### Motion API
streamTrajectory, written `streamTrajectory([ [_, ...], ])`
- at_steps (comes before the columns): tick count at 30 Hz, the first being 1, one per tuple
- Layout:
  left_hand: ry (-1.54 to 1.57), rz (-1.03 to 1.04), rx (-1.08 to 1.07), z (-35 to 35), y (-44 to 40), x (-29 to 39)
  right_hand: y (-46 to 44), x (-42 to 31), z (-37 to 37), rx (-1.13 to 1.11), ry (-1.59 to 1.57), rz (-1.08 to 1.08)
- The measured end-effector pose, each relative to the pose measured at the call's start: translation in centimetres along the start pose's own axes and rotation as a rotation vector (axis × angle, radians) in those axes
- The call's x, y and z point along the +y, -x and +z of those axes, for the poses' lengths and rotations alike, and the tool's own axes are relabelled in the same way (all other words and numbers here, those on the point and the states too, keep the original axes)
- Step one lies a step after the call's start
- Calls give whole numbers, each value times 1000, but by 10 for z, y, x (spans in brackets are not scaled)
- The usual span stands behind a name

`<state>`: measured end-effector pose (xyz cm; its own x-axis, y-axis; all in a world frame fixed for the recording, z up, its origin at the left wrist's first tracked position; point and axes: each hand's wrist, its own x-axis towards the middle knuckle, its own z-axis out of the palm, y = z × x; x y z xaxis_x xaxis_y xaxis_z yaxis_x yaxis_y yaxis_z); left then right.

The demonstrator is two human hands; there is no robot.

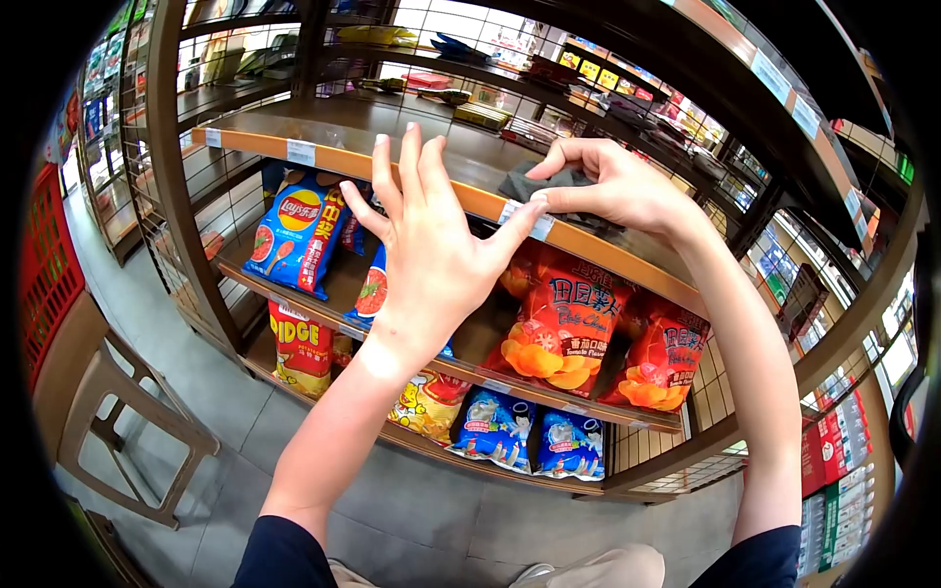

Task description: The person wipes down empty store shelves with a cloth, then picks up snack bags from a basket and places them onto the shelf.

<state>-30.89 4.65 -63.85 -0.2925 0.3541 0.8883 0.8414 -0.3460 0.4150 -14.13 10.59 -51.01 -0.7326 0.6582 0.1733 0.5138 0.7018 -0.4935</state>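
My right hand (616,188) pinches a dark grey cloth (578,204) that lies on the brown shelf (333,120), close to its orange front edge. Part of the cloth is hidden under my fingers. With fingers spread, my left hand (431,240) is over the front edge of the same shelf, left of the cloth, and holds nothing. Whether its fingers touch the edge I cannot tell. White price labels (301,152) sit along that edge. Below are red bags of tomato chips (564,323) and a blue Lay's bag (297,230), the latter left of my left hand.
Blue snack bags (493,426) and a yellow and red bag (300,343) stand on the bottom shelf. Flat packets (480,116) lie on the higher shelves behind. A stool (123,421) and a red crate (49,265) are at left. Boxed goods (835,441) are stacked at right.
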Motion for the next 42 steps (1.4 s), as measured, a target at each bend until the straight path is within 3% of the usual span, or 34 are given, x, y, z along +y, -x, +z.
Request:
streamTrajectory([
  [10, -40, 39, 23, 4, 1, -2, 28, 5, -18, -25, 62, 122],
  [22, -30, 57, 44, 8, -1, 1, 48, 12, -20, 48, 139, 111],
  [26, -45, 351, -37, 3, 0, 21, 48, 18, -19, 56, 134, 78],
  [28, 5, 316, -98, 6, 7, 30, 50, 17, -17, 66, 132, 60],
  [40, 64, 327, 11, 15, 4, 28, 74, 18, -26, 97, 153, 61],
  [42, 67, 321, 12, 16, 4, 27, 80, 17, -30, 84, 181, 175],
])
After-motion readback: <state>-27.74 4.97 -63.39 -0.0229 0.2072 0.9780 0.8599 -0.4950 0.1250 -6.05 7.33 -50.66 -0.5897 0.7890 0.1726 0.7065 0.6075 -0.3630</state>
